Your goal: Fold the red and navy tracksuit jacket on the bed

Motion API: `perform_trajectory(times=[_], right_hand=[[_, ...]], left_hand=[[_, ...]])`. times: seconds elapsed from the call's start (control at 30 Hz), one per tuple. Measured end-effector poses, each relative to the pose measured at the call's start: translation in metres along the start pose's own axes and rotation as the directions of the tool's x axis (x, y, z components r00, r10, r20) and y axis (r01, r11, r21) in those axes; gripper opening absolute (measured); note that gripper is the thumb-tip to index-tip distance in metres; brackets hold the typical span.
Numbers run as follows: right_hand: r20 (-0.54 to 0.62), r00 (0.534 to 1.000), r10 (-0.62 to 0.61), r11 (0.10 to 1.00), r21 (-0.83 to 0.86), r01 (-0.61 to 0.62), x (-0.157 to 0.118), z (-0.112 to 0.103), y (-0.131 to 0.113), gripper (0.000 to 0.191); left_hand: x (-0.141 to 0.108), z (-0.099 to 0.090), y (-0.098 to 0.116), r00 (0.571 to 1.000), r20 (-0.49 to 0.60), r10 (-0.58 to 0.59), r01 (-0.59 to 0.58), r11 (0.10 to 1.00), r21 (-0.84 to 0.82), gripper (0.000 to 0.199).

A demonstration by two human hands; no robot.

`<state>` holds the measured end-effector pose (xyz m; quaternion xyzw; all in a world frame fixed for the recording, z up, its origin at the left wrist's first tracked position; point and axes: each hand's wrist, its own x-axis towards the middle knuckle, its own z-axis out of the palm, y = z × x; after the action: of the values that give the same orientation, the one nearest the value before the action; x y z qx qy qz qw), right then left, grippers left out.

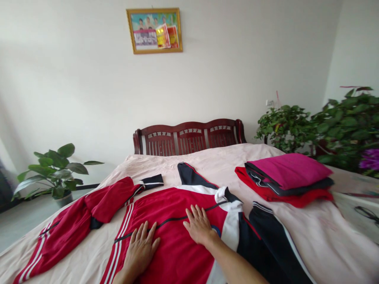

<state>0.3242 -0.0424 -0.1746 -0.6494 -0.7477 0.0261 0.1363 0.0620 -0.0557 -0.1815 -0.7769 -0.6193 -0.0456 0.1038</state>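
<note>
A red, white and navy zip jacket (177, 244) lies spread on the pink sheet, its collar toward the right and its striped hem at the left. My left hand (141, 246) rests flat on the red front near the hem, fingers spread. Further up, my right hand (199, 224) lies flat on the red cloth beside the black zip, fingers apart. To the left lies a second red garment (74, 225) with white stripes, loosely bunched. At the right sits a stack of folded clothes, a magenta piece (291, 170) on top and red cloth at the bottom.
Behind the pink-covered surface (260, 152) stands a dark red wooden bench back (191, 138). Potted plants stand at the left (60, 173) and right (284, 126). Dark-rimmed glasses (367, 213) lie at the right edge. A framed picture (154, 31) hangs on the wall.
</note>
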Motion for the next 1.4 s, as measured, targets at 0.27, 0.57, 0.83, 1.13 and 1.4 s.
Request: perform_trajectory(times=[0.27, 0.57, 0.83, 1.13, 1.4], right_hand=[[0.029, 0.997, -0.077, 0.997, 0.007, 0.077, -0.014, -0.005, 0.011, 0.067], [0.115, 0.99, -0.084, 0.996, 0.006, 0.084, -0.054, -0.032, 0.022, 0.069], [0.09, 0.988, -0.127, 0.992, -0.009, 0.129, -0.117, -0.052, 0.051, 0.064], [-0.204, 0.965, 0.166, 0.984, 0.101, -0.147, -0.161, -0.108, 0.106, 0.044], [-0.079, 0.687, 0.722, 0.687, -0.03, -0.726, -0.189, -0.124, 0.165, 0.081]], left_hand=[[-0.011, -0.002, -0.007, 0.996, 0.015, 0.087, -0.086, 0.996, -0.025, 0.057], [-0.068, -0.002, -0.036, 0.979, -0.089, 0.183, -0.193, 0.974, -0.12, 0.056], [-0.146, -0.015, -0.064, 0.883, -0.137, 0.449, -0.457, 0.889, -0.029, 0.07], [-0.158, -0.021, -0.1, 0.905, -0.169, 0.389, -0.421, 0.876, -0.235, 0.059], [-0.147, -0.011, -0.125, 0.885, -0.229, 0.406, -0.462, 0.829, -0.314, 0.05]])
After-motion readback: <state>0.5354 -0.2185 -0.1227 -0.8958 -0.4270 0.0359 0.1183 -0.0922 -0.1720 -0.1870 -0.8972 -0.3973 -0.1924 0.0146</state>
